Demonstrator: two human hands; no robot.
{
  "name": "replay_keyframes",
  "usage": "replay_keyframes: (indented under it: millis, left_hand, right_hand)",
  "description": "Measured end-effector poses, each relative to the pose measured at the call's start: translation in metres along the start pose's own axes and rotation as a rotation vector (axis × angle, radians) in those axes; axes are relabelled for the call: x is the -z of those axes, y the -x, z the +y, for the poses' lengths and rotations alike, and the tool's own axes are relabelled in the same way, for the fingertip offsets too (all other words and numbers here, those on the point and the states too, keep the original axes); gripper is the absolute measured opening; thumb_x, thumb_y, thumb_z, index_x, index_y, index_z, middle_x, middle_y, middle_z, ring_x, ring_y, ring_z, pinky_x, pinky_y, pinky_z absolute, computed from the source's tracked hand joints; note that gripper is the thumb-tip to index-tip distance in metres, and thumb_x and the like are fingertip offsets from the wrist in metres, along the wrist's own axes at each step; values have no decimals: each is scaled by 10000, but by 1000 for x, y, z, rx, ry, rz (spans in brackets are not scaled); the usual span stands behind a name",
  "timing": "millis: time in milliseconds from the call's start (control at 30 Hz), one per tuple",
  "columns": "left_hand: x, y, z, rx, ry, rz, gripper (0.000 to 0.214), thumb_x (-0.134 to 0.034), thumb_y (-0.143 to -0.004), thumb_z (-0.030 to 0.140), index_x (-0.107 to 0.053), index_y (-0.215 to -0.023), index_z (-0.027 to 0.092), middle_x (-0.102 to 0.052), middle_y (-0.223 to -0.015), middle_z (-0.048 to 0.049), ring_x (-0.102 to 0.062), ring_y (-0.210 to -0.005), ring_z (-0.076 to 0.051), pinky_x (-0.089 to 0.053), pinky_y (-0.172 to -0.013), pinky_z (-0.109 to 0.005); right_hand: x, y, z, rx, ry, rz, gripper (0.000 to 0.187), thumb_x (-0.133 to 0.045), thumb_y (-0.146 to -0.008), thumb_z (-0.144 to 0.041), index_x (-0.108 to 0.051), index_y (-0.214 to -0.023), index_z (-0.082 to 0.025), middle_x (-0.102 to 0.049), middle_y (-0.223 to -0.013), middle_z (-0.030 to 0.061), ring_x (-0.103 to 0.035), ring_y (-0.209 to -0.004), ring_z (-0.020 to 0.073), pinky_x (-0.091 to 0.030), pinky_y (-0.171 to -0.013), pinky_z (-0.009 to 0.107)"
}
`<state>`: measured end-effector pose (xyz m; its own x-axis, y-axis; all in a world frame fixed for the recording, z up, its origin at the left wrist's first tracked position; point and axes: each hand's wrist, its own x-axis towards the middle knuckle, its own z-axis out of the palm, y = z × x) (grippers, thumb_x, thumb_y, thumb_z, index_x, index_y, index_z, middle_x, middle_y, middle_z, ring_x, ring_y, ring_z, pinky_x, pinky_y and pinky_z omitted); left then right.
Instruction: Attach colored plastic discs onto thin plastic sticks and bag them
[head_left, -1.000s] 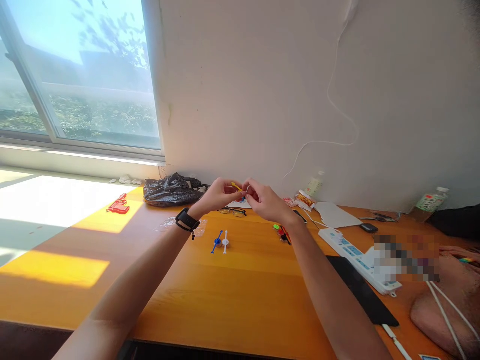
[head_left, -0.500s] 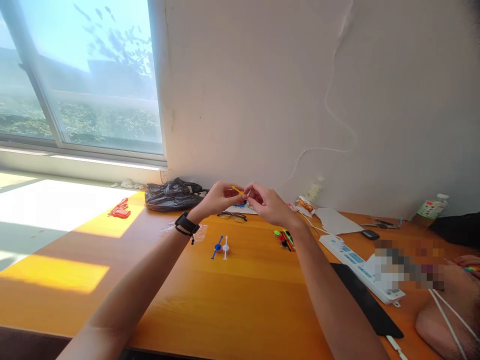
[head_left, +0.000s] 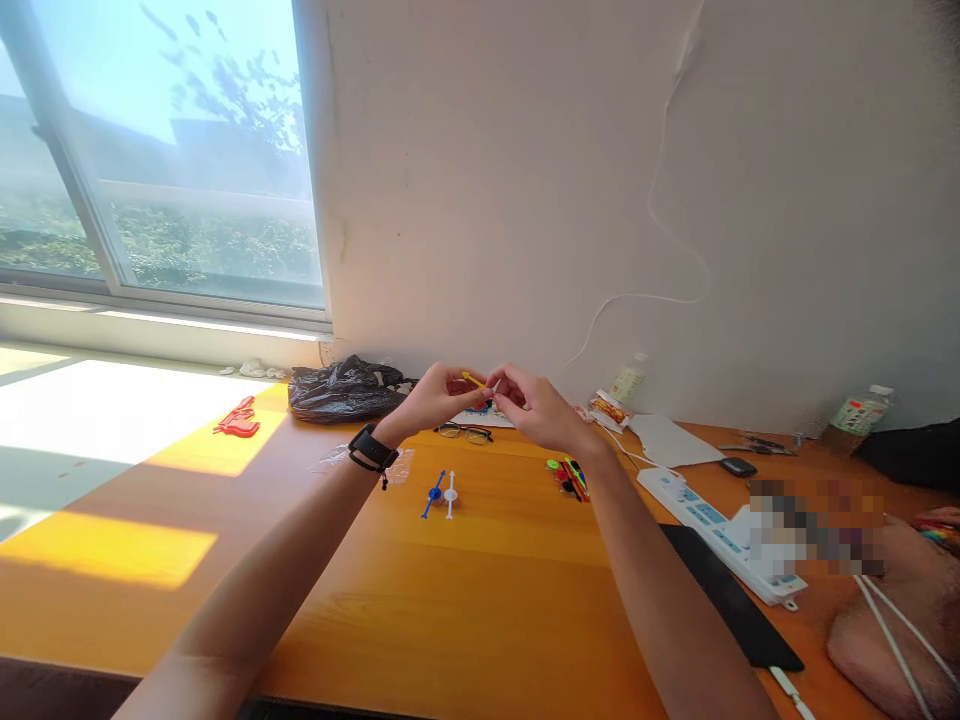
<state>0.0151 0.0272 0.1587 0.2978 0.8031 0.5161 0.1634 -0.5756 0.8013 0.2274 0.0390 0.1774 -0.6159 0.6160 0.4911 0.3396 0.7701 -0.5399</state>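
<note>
Over the back of the table, my left hand (head_left: 439,400) is closed on a yellow arrow spinner (head_left: 472,379), its pointed end showing between the fingers. My right hand (head_left: 541,408) meets it fingertip to fingertip, thumb and fingers pinched at the arrow's other end; the middle of the piece is hidden by the fingers. Nearer me, a blue arrow spinner (head_left: 434,495) and a white arrow spinner (head_left: 451,495) lie side by side on the table, each with a round part at its middle.
Behind the hands lie eyeglasses (head_left: 465,433) and a black plastic bag (head_left: 345,390). Small coloured parts (head_left: 568,478) sit by my right forearm. A red toy gun (head_left: 238,418) lies left. To the right are a power strip (head_left: 705,515), a black flat device (head_left: 731,595) and another person's arm (head_left: 877,625).
Both hands hold nearly the same pose around the yellow arrow spinner. The view has shifted very slightly, and the other person's hand at the right edge has moved a little.
</note>
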Motion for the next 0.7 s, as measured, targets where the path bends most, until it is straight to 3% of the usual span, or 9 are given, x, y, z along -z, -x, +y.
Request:
replay_keyframes:
  millis: [500,700]
  left_hand:
    - [1,1,6,-9,28,-4,400,-844,-850,460,-803,-1037,109,-809,-907,-110,-765,-865,-209,-622,-836,-306]
    - [1,2,6,-44,46,-14,347,-795,-897,431,-789,-1011,104,-792,-900,-99,-745,-830,-179,-619,-821,-294]
  right_hand:
    - [2,-2,5,29,-27,12,136,-561,-990,-339,-615,-1059,-235,-601,-770,-19,-496,-654,144,-379,-591,275]
    - [2,-3,4,33,-44,43,105,-571,-975,-303,-611,-1046,-237,-597,-778,-15,-502,-660,145,-376,-582,274]
